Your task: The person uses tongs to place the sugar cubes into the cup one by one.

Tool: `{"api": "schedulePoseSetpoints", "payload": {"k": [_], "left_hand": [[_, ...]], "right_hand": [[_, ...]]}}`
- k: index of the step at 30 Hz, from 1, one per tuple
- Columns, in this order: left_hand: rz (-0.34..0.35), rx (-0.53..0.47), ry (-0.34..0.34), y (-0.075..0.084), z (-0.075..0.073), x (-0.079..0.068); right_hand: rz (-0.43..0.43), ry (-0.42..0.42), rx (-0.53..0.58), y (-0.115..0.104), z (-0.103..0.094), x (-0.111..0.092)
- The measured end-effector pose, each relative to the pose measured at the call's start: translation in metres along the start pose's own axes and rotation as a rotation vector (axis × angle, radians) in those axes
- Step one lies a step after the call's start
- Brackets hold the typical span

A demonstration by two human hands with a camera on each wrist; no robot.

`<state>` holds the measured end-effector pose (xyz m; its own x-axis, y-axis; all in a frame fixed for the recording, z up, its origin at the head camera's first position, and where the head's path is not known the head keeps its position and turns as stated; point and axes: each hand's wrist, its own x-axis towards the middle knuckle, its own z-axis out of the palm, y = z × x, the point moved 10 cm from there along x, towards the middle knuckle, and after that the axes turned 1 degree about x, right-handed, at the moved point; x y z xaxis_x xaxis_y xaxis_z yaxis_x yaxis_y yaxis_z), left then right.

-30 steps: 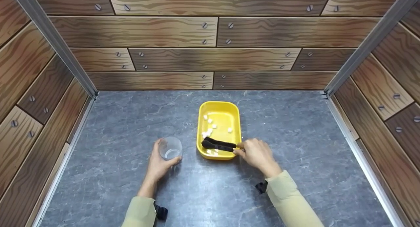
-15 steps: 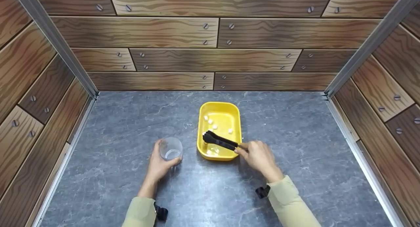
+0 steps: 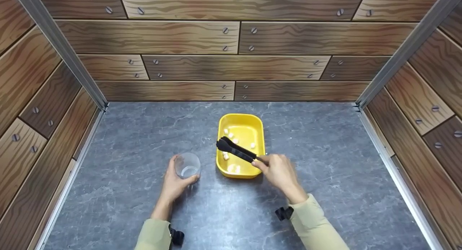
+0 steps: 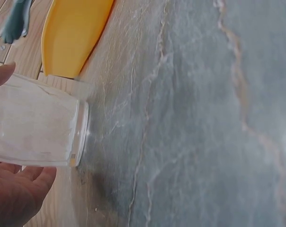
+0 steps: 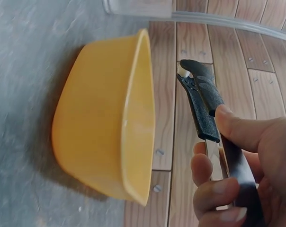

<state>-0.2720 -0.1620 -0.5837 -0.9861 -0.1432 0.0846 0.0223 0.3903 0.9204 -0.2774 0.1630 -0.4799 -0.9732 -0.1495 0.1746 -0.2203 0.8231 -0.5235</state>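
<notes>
My left hand (image 3: pixel 175 183) holds a clear plastic cup (image 3: pixel 188 165) upright on the table, thumb on its near side and fingers round the far side. No contents show in the cup. With my right hand (image 3: pixel 280 173) I grip black-tipped tongs (image 3: pixel 236 150), their tips raised over the left rim of the yellow tray (image 3: pixel 241 172). The right wrist view shows the tongs' tips pinching a small white cube (image 5: pixel 183 71), above the tray's rim. Several more white cubes (image 3: pixel 252 145) lie scattered in the tray, mostly along its left side.
The grey marbled table (image 3: pixel 317 141) is bounded by wood-patterned panels (image 3: pixel 187 67) at the back and both sides. Metal rails (image 3: pixel 391 163) run along the side edges. The tray stands a short way right of the cup.
My right hand has lifted the tongs from the tray's near-left part, up and toward the left rim, a white cube now in their tips. My left hand and the cup have stayed put.
</notes>
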Motion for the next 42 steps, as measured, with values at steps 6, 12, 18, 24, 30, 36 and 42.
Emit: {"api": "schedulePoseSetpoints", "payload": {"k": [6,12,18,24,30,36,42], "left_hand": [[-0.002,0.012,0.005,-0.001,-0.001,-0.001],[0.008,0.016,0.005,0.000,-0.001,0.000],[0.020,-0.003,0.014,0.001,0.000,-0.001],[-0.012,0.001,-0.006,-0.001,0.001,-0.001],[-0.002,0.012,0.006,-0.002,0.000,0.000],[-0.013,0.003,0.002,-0.003,0.000,-0.001],[-0.007,-0.004,0.010,-0.003,-0.001,-0.001]], "right_hand": [[-0.032,0.000,0.021,-0.018,0.002,0.001],[-0.105,0.016,0.025,-0.036,0.005,0.003],[-0.209,0.014,0.020,-0.058,0.012,0.003],[-0.244,-0.003,-0.031,-0.071,0.021,0.001],[-0.271,-0.031,-0.097,-0.078,0.029,-0.002],[-0.251,-0.005,-0.081,-0.068,0.022,0.000],[-0.136,0.018,-0.035,-0.041,0.005,0.006]]}}
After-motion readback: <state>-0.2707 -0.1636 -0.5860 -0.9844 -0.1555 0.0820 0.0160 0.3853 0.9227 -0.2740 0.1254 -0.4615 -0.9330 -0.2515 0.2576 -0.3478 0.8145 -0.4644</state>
